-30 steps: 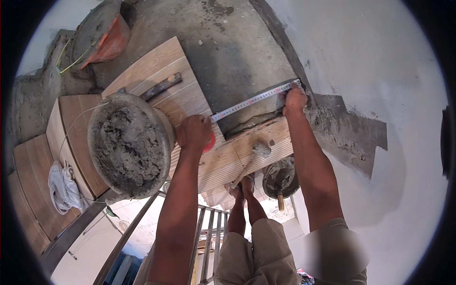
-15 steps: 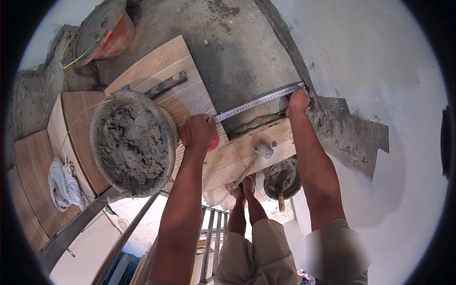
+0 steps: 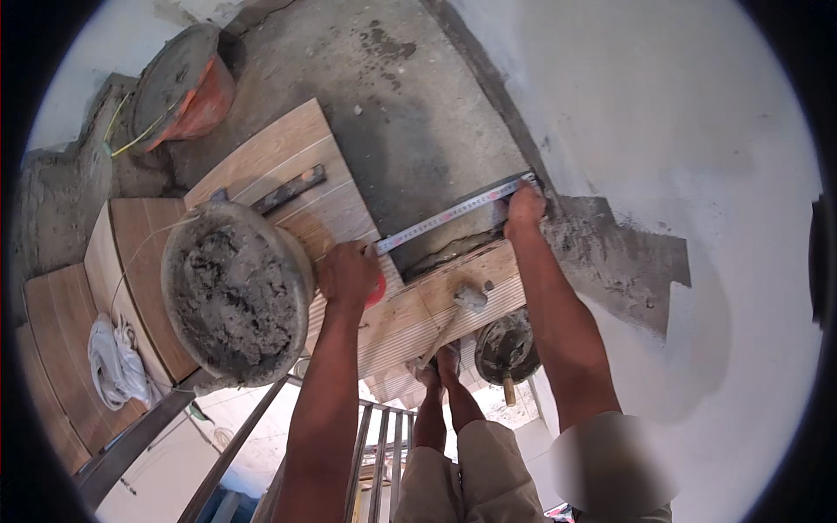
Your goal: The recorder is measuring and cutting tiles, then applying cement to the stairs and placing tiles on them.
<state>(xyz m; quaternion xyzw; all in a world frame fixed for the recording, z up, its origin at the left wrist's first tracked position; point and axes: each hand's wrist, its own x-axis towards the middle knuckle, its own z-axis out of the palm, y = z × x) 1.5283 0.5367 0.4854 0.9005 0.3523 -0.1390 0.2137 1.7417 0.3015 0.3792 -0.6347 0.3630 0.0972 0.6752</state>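
A white tape measure blade (image 3: 453,212) stretches between my hands, across the gap beside the last wood-look tile (image 3: 301,148). My left hand (image 3: 349,275) is closed on the tape measure at that tile's edge, with its red case partly showing beneath the fingers. Against the wall, my right hand (image 3: 525,209) pinches the far end of the blade, its fingertips partly hidden. Under the blade lies bare grey concrete with a rough mortar edge. A mallet (image 3: 471,297) with a pale handle rests on the step tiles just below the gap.
A large bucket of mortar (image 3: 235,296) stands left of my left hand. Behind it a dark metal bar (image 3: 289,190) lies on the tile. An orange tub (image 3: 196,105) sits far left. A smaller bucket (image 3: 508,349) is near my feet. A metal railing (image 3: 384,436) runs below.
The whole view has shifted, so the hands, tape and tiles appear slightly lower and further left. Both hands keep their hold on the stretched tape.
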